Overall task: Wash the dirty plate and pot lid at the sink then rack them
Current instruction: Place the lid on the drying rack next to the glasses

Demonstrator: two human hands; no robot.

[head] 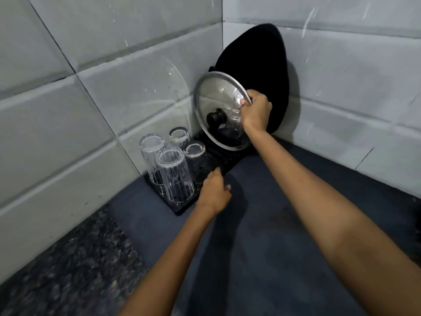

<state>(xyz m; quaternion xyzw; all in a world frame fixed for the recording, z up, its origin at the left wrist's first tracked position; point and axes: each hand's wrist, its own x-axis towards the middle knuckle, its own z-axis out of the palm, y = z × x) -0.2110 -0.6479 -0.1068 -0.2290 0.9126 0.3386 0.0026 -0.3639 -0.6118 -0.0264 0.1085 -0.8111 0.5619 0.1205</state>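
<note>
Tiled wall (68, 106): grey, glossy, two faces meeting in a far corner; streaks and splashes on both.

Countertop (75, 270): dark speckled stone at near left, cut off by the frame edge. A dark grey mat (262, 236) covers the rest, running to the right-hand wall.

Black plate (257, 71): large, upright, leaning into the far corner; its surface reads as flat black with no detail, and its lower part is hidden behind the lid and hand.

Clear plate (168, 87): transparent, upright to the left of the lid; only a faint curved edge shows, so its base cannot be made out.

Rack (216, 163): black, low, in the corner on the mat; slots partly hidden.

Pot lid (218, 103): glass with metal rim and black knob, standing on edge in the rack, just in front of the black plate.

Glasses (173, 174): four, clear, upside down at the rack's left end.

Right hand (256, 112): arm stretched far, fingers curled round the lid's right rim, thumb on the glass.

Left hand (214, 192): near the rack's front edge, loosely curled, holding nothing.
</note>
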